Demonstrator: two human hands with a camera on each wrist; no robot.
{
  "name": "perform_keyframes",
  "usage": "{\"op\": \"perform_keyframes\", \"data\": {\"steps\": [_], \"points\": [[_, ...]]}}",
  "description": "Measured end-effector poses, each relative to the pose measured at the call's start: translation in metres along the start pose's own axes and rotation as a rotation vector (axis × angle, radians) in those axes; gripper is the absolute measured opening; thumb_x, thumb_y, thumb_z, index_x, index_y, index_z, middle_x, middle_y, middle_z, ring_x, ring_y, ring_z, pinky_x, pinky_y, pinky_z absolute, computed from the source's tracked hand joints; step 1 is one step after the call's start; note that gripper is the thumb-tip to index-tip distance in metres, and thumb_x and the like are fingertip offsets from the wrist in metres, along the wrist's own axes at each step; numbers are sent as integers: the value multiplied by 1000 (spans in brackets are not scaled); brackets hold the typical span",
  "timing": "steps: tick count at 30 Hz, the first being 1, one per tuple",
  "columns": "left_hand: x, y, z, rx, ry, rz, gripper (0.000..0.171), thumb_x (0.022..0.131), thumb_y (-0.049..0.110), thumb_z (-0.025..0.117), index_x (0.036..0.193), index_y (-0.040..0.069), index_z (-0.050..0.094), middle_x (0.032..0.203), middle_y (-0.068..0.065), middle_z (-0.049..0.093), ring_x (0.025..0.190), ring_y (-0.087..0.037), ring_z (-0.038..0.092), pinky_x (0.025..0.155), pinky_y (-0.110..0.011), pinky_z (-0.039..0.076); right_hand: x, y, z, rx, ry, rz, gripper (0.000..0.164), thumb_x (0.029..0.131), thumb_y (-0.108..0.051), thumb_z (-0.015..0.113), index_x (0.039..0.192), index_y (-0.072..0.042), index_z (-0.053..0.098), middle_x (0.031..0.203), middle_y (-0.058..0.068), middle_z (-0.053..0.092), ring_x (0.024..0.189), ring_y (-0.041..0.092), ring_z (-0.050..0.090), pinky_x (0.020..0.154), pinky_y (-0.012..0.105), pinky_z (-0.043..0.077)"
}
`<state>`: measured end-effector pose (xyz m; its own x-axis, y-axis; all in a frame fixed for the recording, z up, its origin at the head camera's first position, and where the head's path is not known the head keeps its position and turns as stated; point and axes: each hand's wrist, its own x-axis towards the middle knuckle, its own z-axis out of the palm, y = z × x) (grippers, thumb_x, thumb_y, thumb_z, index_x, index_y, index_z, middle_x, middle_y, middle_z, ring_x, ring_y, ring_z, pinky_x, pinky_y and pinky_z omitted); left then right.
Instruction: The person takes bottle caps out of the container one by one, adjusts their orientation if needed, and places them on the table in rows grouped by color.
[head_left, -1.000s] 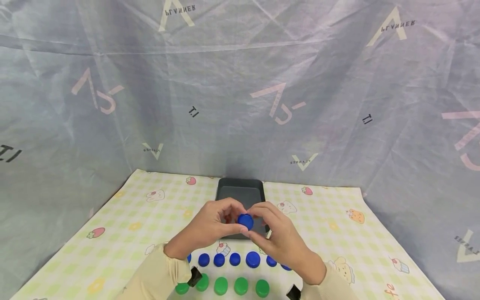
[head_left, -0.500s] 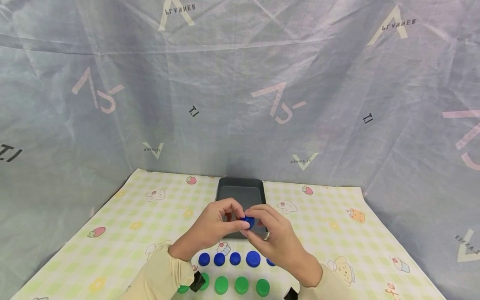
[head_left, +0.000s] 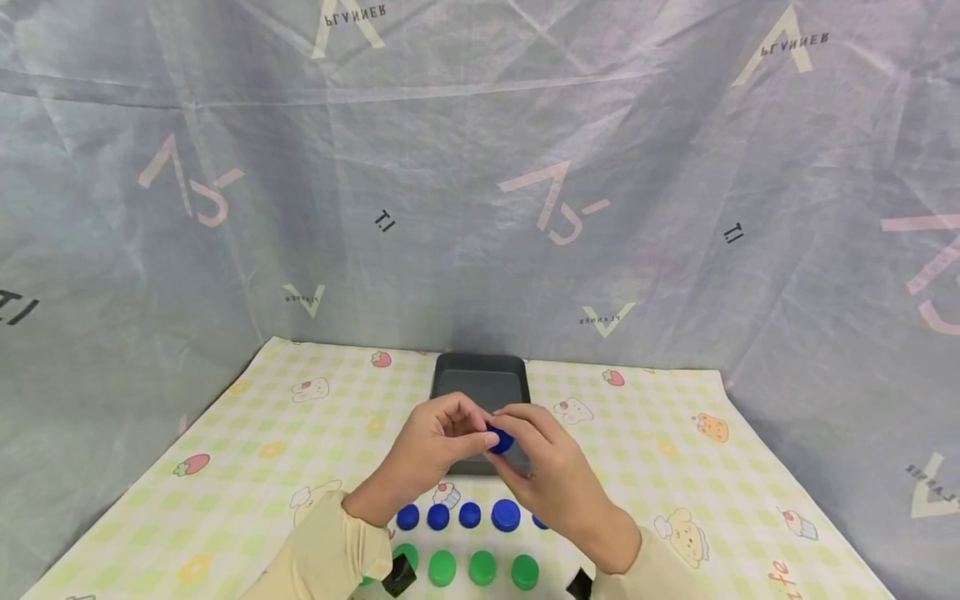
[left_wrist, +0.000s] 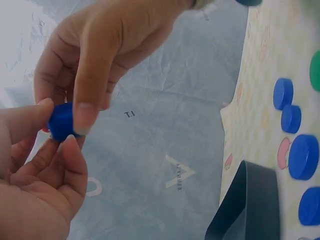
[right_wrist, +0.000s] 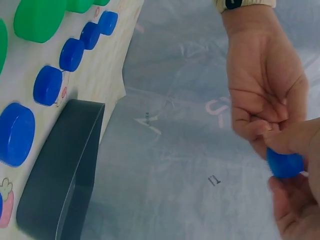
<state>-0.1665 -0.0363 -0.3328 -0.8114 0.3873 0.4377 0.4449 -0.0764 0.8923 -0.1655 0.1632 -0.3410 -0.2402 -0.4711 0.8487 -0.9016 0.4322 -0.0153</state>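
Note:
In the head view a blue bottle cap (head_left: 501, 439) is held up in front of the dark tray. My left hand (head_left: 427, 443) pinches it from the left, thumb against its near side. From the right, my right hand (head_left: 553, 468) grips the same cap between thumb and fingers. The left wrist view has both thumbs on the raised cap (left_wrist: 62, 121); fingers hide part of it. Its inside is not visible now. Below the hands lies a row of blue caps, among them a larger blue cap (head_left: 506, 515). Nearer me, green caps (head_left: 482, 568) form another row.
A dark grey rectangular tray (head_left: 480, 363) stands behind the hands, its near part covered by them. A checked tablecloth (head_left: 247, 500) with printed cartoons covers the table. Grey printed curtain (head_left: 465, 275) hangs behind and at both sides. The forearms hide the ends of the cap rows.
The held cap has turned: its round face pointed at the head camera earlier, and now it is tilted and more covered by fingers. My left thumb has shifted onto its near side.

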Motion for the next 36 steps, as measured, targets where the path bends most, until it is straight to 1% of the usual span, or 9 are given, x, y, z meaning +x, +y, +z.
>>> {"op": "perform_keyframes", "data": {"steps": [3, 5, 7, 12, 16, 20, 25, 29, 36], "points": [[0, 1, 1, 10, 2, 29, 14, 94, 10, 69, 95, 0, 59, 114, -14, 64, 100, -22, 66, 80, -27, 55, 2, 6, -5, -7, 34, -9, 28, 96, -22, 67, 115, -1, 66, 112, 10, 62, 98, 23, 62, 89, 25, 52], [1, 2, 0, 40, 3, 57, 11, 96, 10, 67, 96, 2, 59, 117, -14, 63, 105, -23, 64, 85, -29, 54, 4, 12, -13, -17, 28, 43, 29, 92, -18, 73, 114, -1, 67, 111, 9, 64, 99, 23, 62, 87, 26, 52], [0, 3, -3, 81, 13, 76, 9, 97, 10, 65, 96, 4, 59, 116, -12, 63, 107, -23, 63, 87, -29, 53, 4, 20, -24, -49, -29, 130, 32, 85, -13, 79, 113, -3, 68, 109, 6, 66, 99, 21, 62, 86, 30, 52], [-2, 8, -12, 197, 43, 90, 6, 97, 10, 64, 93, 9, 60, 112, -7, 65, 101, -19, 62, 81, -31, 50, 1, 44, -57, -144, -382, 383, 31, 79, -6, 82, 108, -7, 70, 101, -1, 68, 92, 15, 63, 81, 36, 54], [-2, 14, -20, 277, 68, 126, 7, 97, 9, 65, 93, 13, 61, 115, -4, 62, 104, -18, 59, 81, -31, 48, -7, 66, -72, -103, -658, 549, 19, 80, -2, 77, 97, -7, 70, 86, -3, 63, 74, 11, 56, 69, 33, 50], [1, 19, -25, 327, 91, 158, 8, 97, 8, 65, 94, 14, 61, 118, -4, 60, 107, -18, 57, 81, -30, 48, -23, 80, -69, -64, -880, 762, 16, 74, 2, 75, 78, -10, 66, 71, -3, 54, 63, 13, 45, 60, 30, 40], [3, 22, -27, 377, 113, 173, 10, 95, 6, 66, 94, 15, 62, 121, -4, 59, 107, -17, 55, 82, -29, 49, -46, 84, -57, -14, -1145, 1085, 20, 74, 0, 81, 78, -10, 64, 79, 3, 60, 69, 20, 58, 62, 34, 51], [6, 24, -29, 420, 110, 175, 5, 96, 10, 67, 94, 12, 63, 122, -2, 59, 109, -16, 53, 83, -33, 49, -57, 86, -51, -6, -1187, 1212, 23, 74, -3, 85, 80, -7, 63, 79, 8, 62, 69, 22, 61, 61, 35, 54], [9, 27, -35, 506, 75, 167, 6, 96, 17, 68, 95, 12, 64, 122, 1, 60, 111, -14, 54, 84, -37, 49, -59, 89, -52, -19, -1219, 1225, 27, 74, -11, 87, 83, -8, 62, 79, 7, 59, 69, 20, 57, 61, 33, 52]]}}
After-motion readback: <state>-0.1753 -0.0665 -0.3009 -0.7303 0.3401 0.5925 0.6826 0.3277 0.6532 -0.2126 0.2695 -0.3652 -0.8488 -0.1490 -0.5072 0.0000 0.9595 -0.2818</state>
